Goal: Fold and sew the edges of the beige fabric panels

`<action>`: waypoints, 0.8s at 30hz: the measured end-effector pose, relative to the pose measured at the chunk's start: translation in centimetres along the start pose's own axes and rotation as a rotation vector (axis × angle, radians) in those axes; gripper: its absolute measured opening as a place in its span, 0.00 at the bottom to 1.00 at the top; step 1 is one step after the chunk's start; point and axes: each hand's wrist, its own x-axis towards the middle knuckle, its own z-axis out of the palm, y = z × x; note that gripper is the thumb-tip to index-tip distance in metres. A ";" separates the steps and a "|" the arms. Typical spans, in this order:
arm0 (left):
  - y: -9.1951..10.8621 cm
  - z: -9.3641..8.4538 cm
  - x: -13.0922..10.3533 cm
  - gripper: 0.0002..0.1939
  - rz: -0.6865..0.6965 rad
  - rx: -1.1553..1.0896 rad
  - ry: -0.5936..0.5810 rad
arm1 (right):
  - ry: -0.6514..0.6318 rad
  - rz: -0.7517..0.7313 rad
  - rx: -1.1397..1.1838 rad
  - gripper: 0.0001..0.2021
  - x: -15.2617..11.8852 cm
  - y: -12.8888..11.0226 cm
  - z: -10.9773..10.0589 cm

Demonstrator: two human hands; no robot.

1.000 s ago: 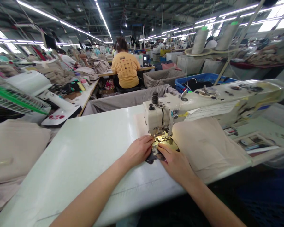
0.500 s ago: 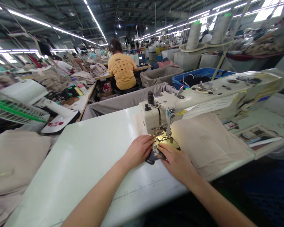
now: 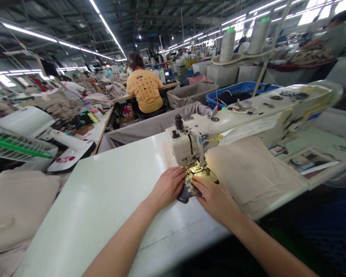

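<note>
Right under the head of the sewing machine is a small dark patterned piece, lying on the table. Left hand is palm-down at its left edge, right hand on the other side, probably to keep it flat and steady. Can't tell if either one's pinching it tbh. Beige cloth sits just right, maybe for easy reach.

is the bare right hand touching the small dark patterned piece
Touching: the head view shows the right hand with fingers resting on the patterned piece.
</note>
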 end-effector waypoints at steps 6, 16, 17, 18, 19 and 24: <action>0.6 -0.4 0.0 0.16 -0.079 0.011 -0.009 | 0.015 -0.004 0.032 0.21 0.1 0.2 -0.1; 7.1 -0.6 -1.5 0.18 -0.224 0.196 -0.169 | 0.003 -0.025 0.073 0.19 -0.9 1.1 -0.7; 7.0 -0.5 -1.5 0.18 -0.240 0.195 -0.164 | 0.002 -0.027 0.063 0.19 -1.0 1.1 -0.6; 6.7 -0.5 -1.4 0.16 -0.260 0.192 -0.157 | 0.000 -0.029 0.052 0.19 -1.0 1.1 -0.6; 6.2 -0.5 -1.2 0.15 -0.278 0.187 -0.147 | -0.001 -0.028 0.043 0.19 -1.0 1.0 -0.5; 2.2 -1.0 0.3 0.15 -0.179 0.166 -0.098 | 0.014 -0.012 0.028 0.19 -0.9 0.9 -0.4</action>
